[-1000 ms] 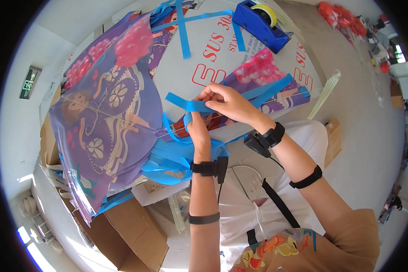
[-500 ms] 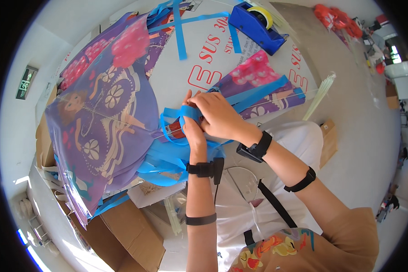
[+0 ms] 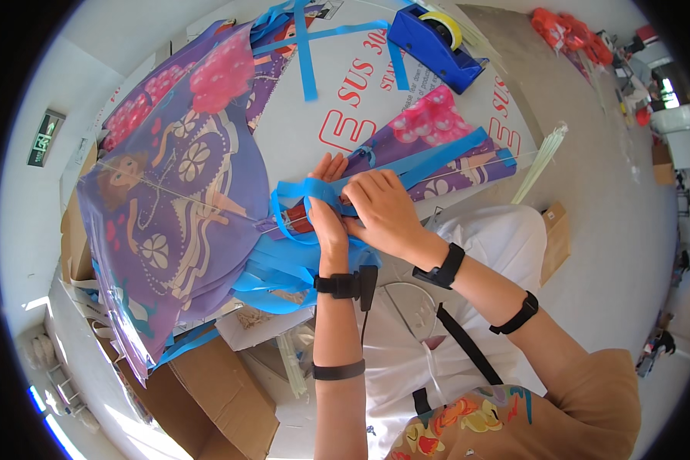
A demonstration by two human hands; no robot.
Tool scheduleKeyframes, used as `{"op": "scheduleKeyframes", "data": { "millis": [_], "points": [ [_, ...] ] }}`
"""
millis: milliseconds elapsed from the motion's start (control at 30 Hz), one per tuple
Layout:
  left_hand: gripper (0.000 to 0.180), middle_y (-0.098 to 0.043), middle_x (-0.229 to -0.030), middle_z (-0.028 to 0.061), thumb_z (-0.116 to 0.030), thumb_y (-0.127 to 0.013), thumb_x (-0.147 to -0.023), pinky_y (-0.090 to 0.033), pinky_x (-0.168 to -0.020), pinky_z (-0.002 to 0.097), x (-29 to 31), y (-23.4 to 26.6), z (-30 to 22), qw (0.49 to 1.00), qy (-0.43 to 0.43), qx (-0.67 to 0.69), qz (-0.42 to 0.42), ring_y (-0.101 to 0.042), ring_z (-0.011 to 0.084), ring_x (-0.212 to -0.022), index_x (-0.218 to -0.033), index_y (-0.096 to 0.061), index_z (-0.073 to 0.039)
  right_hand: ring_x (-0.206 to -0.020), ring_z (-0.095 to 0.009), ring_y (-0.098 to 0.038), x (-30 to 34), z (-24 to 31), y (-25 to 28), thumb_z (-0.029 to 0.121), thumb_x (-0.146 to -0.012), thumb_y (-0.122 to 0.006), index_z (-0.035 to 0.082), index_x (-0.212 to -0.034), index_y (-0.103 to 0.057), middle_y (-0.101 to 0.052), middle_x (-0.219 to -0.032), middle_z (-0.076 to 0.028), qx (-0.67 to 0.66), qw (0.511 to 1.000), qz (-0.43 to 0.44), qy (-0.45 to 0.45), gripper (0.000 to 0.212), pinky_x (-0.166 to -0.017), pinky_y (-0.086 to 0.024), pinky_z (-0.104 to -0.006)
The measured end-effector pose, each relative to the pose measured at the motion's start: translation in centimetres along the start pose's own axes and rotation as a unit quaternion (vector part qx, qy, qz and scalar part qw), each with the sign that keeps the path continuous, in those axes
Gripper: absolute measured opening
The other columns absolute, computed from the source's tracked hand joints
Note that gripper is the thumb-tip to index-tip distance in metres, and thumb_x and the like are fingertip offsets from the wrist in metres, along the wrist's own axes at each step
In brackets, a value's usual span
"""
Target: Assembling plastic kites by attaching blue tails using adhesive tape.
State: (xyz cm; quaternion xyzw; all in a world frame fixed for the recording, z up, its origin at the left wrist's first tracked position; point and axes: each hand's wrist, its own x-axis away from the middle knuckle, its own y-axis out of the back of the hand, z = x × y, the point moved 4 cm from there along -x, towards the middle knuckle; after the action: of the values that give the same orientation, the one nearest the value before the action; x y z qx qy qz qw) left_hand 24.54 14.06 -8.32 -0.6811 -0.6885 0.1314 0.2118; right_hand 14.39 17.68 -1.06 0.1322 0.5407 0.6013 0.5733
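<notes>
A blue ribbon (image 3: 314, 188) is looped around my left hand (image 3: 329, 222), held across the palm and thumb with the fingers stretched upward. My right hand (image 3: 387, 218) is closed with bent fingers against the left palm, at the ribbon; its fingertips are partly hidden. Beneath the hands lies a folded purple printed film kite (image 3: 422, 126) with a pink patch and a blue strip along it. To the left spreads a larger purple printed sheet (image 3: 192, 199) showing a cartoon figure in a dress. More blue ribbon (image 3: 284, 268) hangs in a heap below my left hand.
A blue tape dispenser (image 3: 437, 50) with a yellow roll stands at the back of the white printed board (image 3: 345, 92). Thin pale sticks (image 3: 540, 161) project past the board's right side. An open cardboard box (image 3: 215, 391) is at the lower left.
My right hand has moved down and right from over the left fingers, which now show stretched out. The ribbon loop stays on my left hand.
</notes>
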Motion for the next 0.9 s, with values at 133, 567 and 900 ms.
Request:
{"op": "scheduleKeyframes", "data": {
  "millis": [133,567,900],
  "points": [
    [0.064,-0.056,-0.147,0.0210,-0.046,-0.030,-0.113,-0.045,-0.112,0.0388,0.0,0.0,0.3,1.000,-0.006,0.025,-0.002,-0.055,0.0290,-0.136,-0.151,-0.045,0.003,-0.096,-0.028,-0.060,-0.8,-0.3,0.9,0.004,-0.077,-0.072,0.006,-0.097,-0.057,-0.061,-0.097,-0.007,0.015,0.996,-0.083,-0.007,0.025,-0.089,-0.044,-0.0433],
    [0.064,-0.053,-0.150,0.0222,-0.047,-0.034,-0.110,-0.043,-0.115,0.0424,0.2,-0.1,0.0,0.999,-0.039,0.036,0.008,-0.056,0.0294,-0.134,-0.155,-0.043,-0.003,-0.104,-0.034,-0.063,-1.6,-0.7,-1.8,-0.002,-0.081,-0.067,0.006,-0.106,-0.057,-0.067,-0.107,-0.010,-0.135,0.990,-0.006,-0.040,0.029,-0.096,-0.046,-0.0459],
    [0.063,-0.051,-0.152,0.0154,-0.034,-0.042,-0.107,-0.040,-0.115,0.0373,0.9,-0.4,-1.1,1.000,0.007,-0.024,-0.011,-0.051,0.0236,-0.137,-0.160,-0.034,-0.002,-0.100,-0.035,-0.066,-4.2,-2.8,-2.3,-0.001,-0.082,-0.063,0.003,-0.105,-0.062,-0.069,-0.099,-0.014,-0.202,0.970,0.009,-0.137,0.024,-0.089,-0.049,-0.0458]
  ]
}}
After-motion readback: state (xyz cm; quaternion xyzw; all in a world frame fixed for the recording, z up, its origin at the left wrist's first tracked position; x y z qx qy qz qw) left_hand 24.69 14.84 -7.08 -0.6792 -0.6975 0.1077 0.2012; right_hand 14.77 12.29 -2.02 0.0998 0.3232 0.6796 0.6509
